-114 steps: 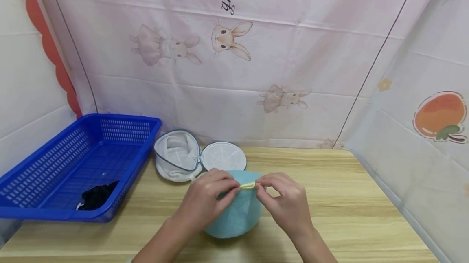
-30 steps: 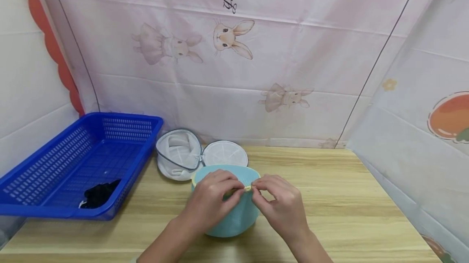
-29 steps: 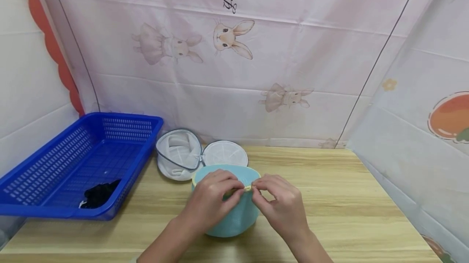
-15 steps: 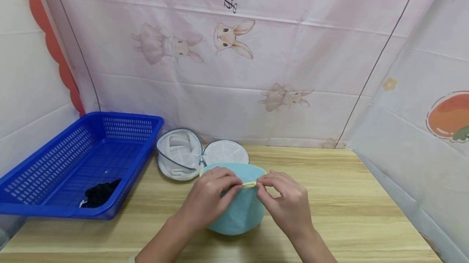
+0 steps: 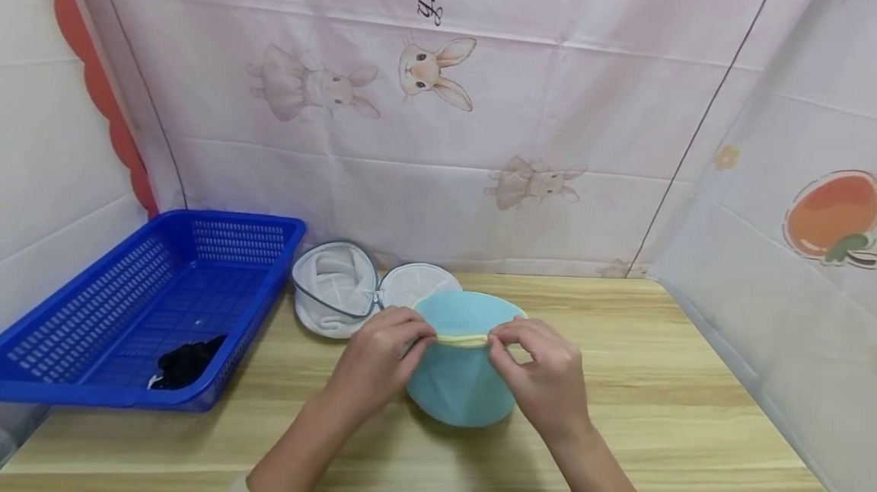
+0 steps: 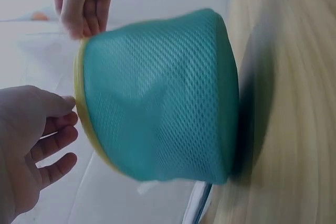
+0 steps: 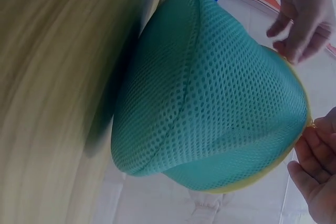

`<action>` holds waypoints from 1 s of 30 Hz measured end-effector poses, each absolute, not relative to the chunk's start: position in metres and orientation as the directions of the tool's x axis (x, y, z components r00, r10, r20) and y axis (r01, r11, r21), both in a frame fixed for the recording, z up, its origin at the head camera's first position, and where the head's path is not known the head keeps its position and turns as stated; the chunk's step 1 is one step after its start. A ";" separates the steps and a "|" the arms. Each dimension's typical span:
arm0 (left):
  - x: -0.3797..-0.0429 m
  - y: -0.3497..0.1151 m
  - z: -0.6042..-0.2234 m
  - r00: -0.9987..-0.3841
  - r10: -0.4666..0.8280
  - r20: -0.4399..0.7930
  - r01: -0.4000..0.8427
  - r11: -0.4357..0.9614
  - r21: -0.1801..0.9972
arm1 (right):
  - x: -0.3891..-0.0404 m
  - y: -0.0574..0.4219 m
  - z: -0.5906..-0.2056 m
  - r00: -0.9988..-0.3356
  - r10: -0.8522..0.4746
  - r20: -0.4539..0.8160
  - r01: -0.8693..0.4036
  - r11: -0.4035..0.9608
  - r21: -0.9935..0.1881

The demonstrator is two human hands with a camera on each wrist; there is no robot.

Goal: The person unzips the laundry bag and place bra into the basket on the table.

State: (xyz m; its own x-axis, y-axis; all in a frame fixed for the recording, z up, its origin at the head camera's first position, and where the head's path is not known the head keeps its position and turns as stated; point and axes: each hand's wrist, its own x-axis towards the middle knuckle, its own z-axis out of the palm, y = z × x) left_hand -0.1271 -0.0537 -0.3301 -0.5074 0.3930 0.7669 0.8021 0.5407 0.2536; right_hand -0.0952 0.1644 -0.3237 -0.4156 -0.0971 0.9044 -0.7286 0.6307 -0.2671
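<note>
A teal mesh laundry bag [image 5: 466,389] with a yellow zipped rim [image 5: 462,340] is between my hands, base down, close over the wooden table. My left hand [image 5: 384,355] pinches the rim at its left with thumb and forefinger. At the right end of that same front stretch, my right hand [image 5: 548,374] pinches the zip. The left wrist view shows the bag's side [image 6: 152,98] sagging slightly, with the other left fingers spread away from it. In the right wrist view a fold dents the mesh [image 7: 226,93]; what exactly the right fingertips hold is partly hidden.
Behind the teal bag stands an unzipped white mesh bag [image 5: 336,286] with its round lid [image 5: 418,282] folded out beside it. A blue plastic basket [image 5: 171,294] at the left holds a black cloth item [image 5: 188,362]. A printed curtain [image 5: 438,210] backs the table.
The bag has shifted right and slightly away from me, and turned a little. My hands have moved farther apart along the rim, so a longer stretch of yellow zip shows between them.
</note>
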 end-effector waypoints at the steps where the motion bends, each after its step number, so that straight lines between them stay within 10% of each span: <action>1: -0.126 -0.052 -0.330 -0.500 0.401 0.768 0.810 0.531 0.251 | -0.095 0.163 -0.325 -0.424 -0.104 0.899 -0.728 0.630 -0.271; 30: -0.113 -0.035 -0.333 -0.457 0.421 0.783 0.832 0.515 0.209 | -0.082 0.140 -0.328 -0.585 -0.196 0.787 -0.610 0.746 -0.267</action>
State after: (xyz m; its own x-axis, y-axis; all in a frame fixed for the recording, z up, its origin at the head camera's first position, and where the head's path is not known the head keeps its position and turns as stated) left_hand -0.1127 -0.0347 -0.3332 -0.4574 0.4211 0.7832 0.8315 0.5147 0.2089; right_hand -0.0820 0.1398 -0.3280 -0.5847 -0.1962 0.7871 -0.6097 0.7463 -0.2669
